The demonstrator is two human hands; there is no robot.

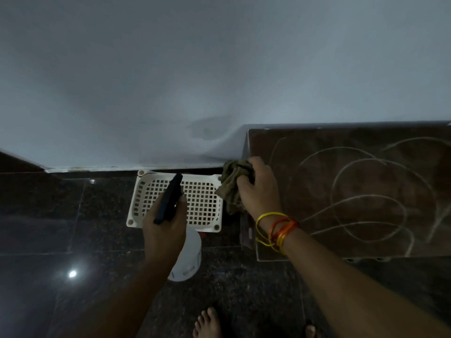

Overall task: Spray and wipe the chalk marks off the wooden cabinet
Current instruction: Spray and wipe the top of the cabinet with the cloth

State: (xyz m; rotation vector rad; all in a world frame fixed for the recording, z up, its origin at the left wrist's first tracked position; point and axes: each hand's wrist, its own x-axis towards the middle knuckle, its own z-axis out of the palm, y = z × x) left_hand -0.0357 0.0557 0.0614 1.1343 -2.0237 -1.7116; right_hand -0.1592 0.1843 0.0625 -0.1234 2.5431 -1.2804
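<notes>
The dark wooden cabinet (353, 181) fills the right side, its top covered in looping white chalk marks (361, 164). My right hand (258, 189), with orange and yellow threads at the wrist, grips a crumpled olive cloth (231, 184) at the cabinet's left edge. My left hand (166, 223) holds a spray bottle by its black trigger head (169, 198); the white bottle body (188, 257) hangs below my hand, above the floor. The nozzle points away from me, toward the wall.
A white perforated plastic basket (202, 203) lies on the dark polished stone floor (61, 228) against the pale wall (170, 81), left of the cabinet. My bare feet (208, 324) show at the bottom edge. A light reflection glints on the floor at left.
</notes>
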